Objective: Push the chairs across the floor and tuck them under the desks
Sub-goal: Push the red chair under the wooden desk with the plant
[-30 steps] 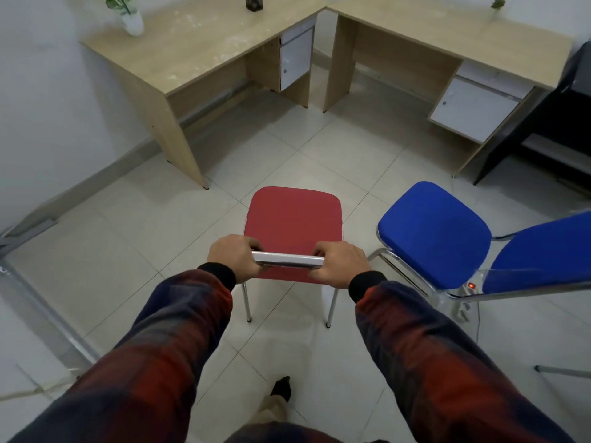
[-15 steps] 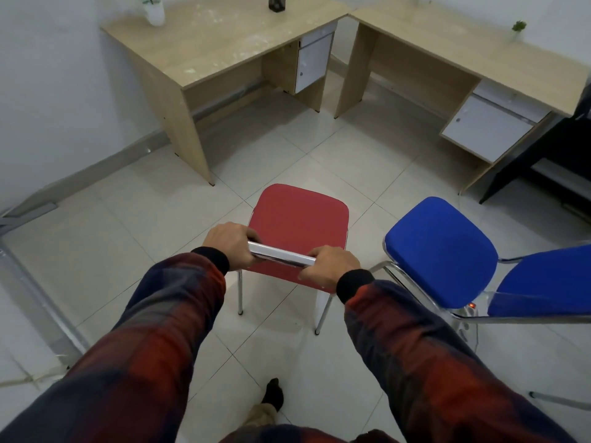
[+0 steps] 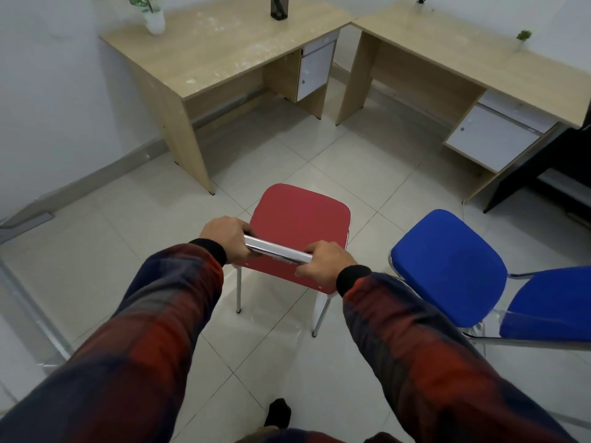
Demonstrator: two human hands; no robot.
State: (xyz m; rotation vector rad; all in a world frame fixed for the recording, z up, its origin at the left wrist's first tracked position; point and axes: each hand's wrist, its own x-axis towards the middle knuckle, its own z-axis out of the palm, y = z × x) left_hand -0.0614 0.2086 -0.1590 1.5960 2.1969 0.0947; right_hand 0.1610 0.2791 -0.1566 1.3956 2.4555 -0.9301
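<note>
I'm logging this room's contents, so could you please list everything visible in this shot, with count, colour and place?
Red chair: 1, red seat, chrome frame, centre floor, not yet under a desk.
Blue chair: 1, blue, right of the red chair.
Left desk: 1, light wood, far left, against the wall.
Right desk: 1, light wood, far right.
Potted plant: 1, green in a white pot, on the left desk.
Small plant: 1, green, on the right desk.
Dark container: 1, on the left desk.
Left hand: grips the red chair's chrome back bar.
Right hand: grips the same bar.
</note>
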